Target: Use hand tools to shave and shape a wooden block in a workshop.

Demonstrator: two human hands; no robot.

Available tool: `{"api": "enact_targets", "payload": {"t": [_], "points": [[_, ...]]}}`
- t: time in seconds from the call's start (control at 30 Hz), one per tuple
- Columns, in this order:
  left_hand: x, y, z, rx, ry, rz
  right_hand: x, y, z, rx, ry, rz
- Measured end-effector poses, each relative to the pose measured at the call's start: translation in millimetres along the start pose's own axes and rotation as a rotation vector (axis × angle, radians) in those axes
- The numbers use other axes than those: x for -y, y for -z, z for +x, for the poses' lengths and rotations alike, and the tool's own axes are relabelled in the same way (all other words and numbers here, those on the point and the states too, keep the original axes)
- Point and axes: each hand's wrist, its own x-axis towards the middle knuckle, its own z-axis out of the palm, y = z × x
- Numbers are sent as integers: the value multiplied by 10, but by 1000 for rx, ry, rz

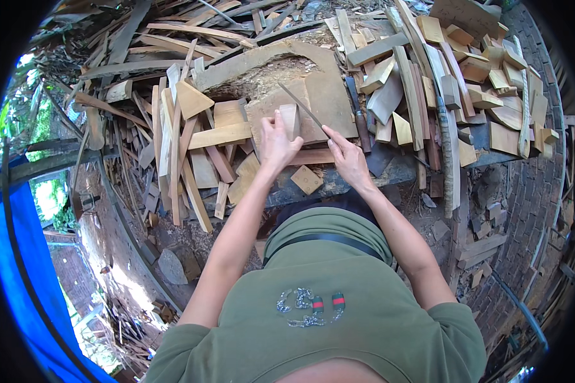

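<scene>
My left hand (278,145) is closed around a small pale wood block (289,117), which stands on a broad wooden work block (331,96). In my right hand (349,161) is a long, narrow, dark blade-like tool (301,106), pointing away and to the left. Its handle is hidden in my fingers, so whether it is a knife or a file I cannot tell. The tool passes just right of the pale block; contact between them is unclear. A reddish wood strip (313,157) lies between my hands, near a small square block with dark spots (307,180).
Long wood strips (166,140) pile up at the left, and many cut blocks (485,76) at the right. Beside the work block lies a dark tool with a wooden handle (363,131). A hollowed slab (262,60) stands behind. A blue tarp (25,268) hangs far left.
</scene>
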Motion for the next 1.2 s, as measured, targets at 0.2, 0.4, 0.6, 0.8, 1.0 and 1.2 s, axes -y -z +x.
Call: {"api": "enact_targets", "payload": {"t": [0.2,0.4,0.6,0.8,1.0,1.2], "points": [[-131,326,137,-141,-28,-171,217,-60,82,-6,106,-8],[-68,75,75,-199,-51,-363,78,-188,169,117,7,-105],[59,-39,16,-333,-49,-436,411,-165,-72,103,44,27],[-16,-52,-36,-348,77,-471,636,-183,-27,84,39,0],[45,-104,-107,-347,115,-504,685,-214,-154,211,48,16],[-42,-107,-203,-428,14,-441,782,3,-57,145,-62,124]]}}
